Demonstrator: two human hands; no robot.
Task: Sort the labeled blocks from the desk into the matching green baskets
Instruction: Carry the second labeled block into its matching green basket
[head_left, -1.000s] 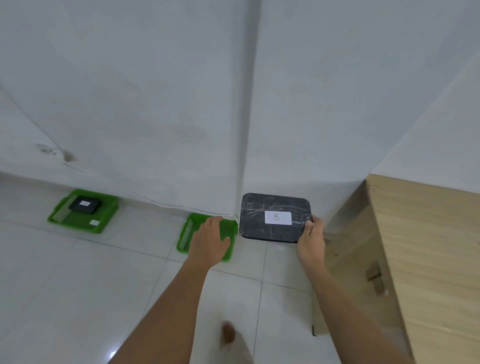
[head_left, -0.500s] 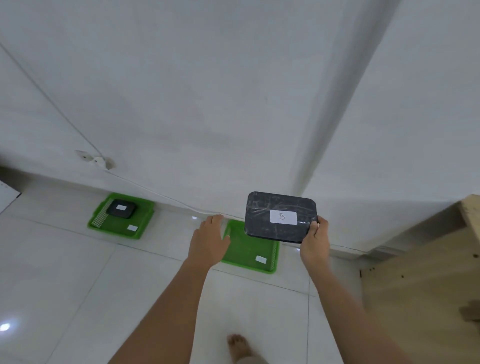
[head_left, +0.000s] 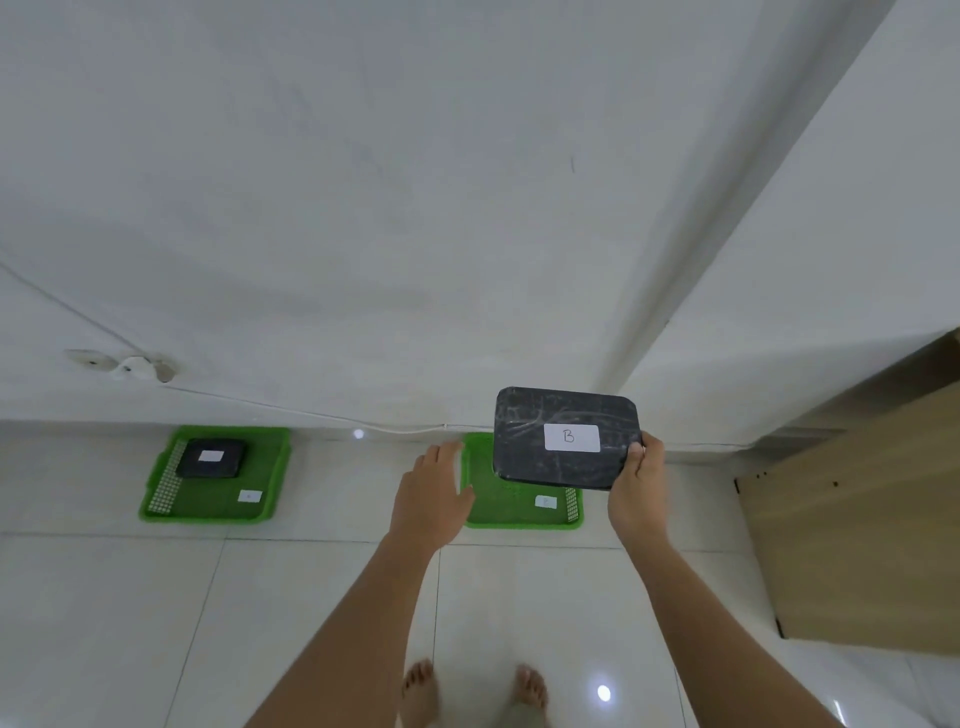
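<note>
Pinched at its lower right corner by the right hand (head_left: 638, 488), thumb on top, the flat black rounded-rectangle block (head_left: 565, 437) with a white "B" label lies face-up, long axis left-right, extending leftward from the grip above the near green plastic basket (head_left: 511, 512); left hand (head_left: 430, 499) hovers spread, holding nothing, just beside the block's left edge.

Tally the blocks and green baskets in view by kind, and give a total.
Blocks: 2, the B block held in the right hand, and a block lying in the left basket.
Green baskets: 2, the left basket and the right basket.
Total: 4
</note>
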